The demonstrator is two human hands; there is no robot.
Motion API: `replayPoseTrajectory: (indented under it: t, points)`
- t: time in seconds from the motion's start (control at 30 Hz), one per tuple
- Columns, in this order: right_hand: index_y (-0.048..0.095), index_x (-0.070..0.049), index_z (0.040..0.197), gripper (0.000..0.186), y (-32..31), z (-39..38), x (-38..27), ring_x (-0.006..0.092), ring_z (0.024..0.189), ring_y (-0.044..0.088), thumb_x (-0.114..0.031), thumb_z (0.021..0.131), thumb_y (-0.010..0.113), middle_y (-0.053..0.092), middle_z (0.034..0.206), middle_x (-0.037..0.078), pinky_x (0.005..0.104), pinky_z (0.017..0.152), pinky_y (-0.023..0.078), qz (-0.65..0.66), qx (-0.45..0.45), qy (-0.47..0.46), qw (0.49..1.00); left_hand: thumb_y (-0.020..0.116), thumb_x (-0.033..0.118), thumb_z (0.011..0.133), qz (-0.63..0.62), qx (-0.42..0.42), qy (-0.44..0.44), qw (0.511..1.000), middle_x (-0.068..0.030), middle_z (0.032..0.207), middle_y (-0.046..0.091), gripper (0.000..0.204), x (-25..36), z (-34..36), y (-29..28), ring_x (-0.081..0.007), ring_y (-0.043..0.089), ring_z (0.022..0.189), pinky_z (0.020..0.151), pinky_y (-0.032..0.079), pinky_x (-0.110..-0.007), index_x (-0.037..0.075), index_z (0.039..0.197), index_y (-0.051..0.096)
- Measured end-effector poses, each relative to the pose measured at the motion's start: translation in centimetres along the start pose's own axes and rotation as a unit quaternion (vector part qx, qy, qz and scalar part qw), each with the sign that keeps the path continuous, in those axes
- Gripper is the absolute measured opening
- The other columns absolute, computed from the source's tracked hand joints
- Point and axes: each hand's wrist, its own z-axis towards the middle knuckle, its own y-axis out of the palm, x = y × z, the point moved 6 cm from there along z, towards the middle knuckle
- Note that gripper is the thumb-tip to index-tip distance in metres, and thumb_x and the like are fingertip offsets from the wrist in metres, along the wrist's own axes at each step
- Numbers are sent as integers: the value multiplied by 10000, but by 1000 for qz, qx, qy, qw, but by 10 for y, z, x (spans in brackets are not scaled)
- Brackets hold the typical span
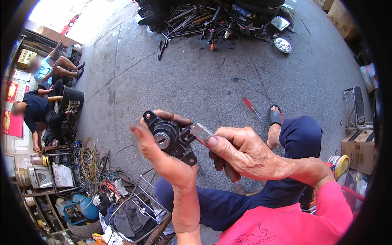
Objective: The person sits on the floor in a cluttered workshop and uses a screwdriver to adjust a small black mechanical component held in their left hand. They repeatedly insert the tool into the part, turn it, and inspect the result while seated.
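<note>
Black, likely plastic, makes up most of the lock (173,139) in my left hand (168,166), and that smoothness is my first worry: if my right hand (245,151) pushes the plate (201,132) hard, the lock could twist, because my left thumb lies rather straight along its near side instead of clamping down. The plate could also skid off sideways, since I pinch it only at one end, between right thumb and bent forefinger. Pressed at a bad angle, it might crack the thin prongs (188,138) ahead of those fingertips. A slip could drop either piece onto the floor (204,87) below my fingers.

As for where it lies, the lock sits between my left thumb and the other left fingers, which curl round its far side, with the key slot (162,140) facing up beside the thumb. Its prongs point toward my right fingers. The plate's free end is right at them; whether it touches, I can't tell.
</note>
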Motion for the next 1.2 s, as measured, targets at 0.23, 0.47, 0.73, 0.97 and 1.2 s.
replayPoseTrajectory:
  t: [0.23, 0.47, 0.73, 0.97, 1.2]
  points:
    - [545, -3, 745, 400, 1, 0, -3, 77, 396, 509, -309, 994, 477, 528, 540, 23, 248, 356, 377, 38, 17, -10, 999, 353, 496, 954, -41, -9, -12, 999, -91, 756, 570, 481, -2, -2, 5, -164, 585, 660, 591, 470, -263, 43, 916, 508]
    - [548, 0, 778, 342, -2, 1, -4, 87, 411, 536, -263, 989, 492, 557, 546, 41, 256, 361, 374, -96, 50, -91, 990, 387, 412, 945, 71, -10, 42, 997, -86, 729, 556, 405, 4, -5, 3, -169, 580, 670, 588, 461, -275, 31, 907, 521]
    - [530, 13, 769, 256, -9, -3, -14, 186, 454, 597, -167, 949, 557, 560, 523, 104, 318, 414, 413, -321, 116, -203, 918, 440, 269, 885, 181, 9, 106, 978, -41, 666, 544, 274, 12, -11, 6, -95, 548, 585, 541, 431, -221, 17, 816, 525]
    - [540, 16, 758, 284, -11, -2, -15, 171, 456, 589, -193, 949, 562, 554, 518, 93, 319, 421, 411, -324, 114, -181, 922, 421, 327, 903, 191, 9, 95, 977, -56, 705, 535, 328, 10, -12, 6, -130, 549, 628, 575, 452, -256, 22, 854, 533]
    - [614, 26, 770, 330, -21, 1, -24, 235, 446, 501, -262, 928, 589, 515, 544, 180, 376, 446, 365, -212, 57, -112, 969, 418, 391, 915, 81, -8, 14, 997, -70, 730, 545, 379, 2, -1, 1, -168, 563, 642, 612, 460, -281, 35, 880, 544]
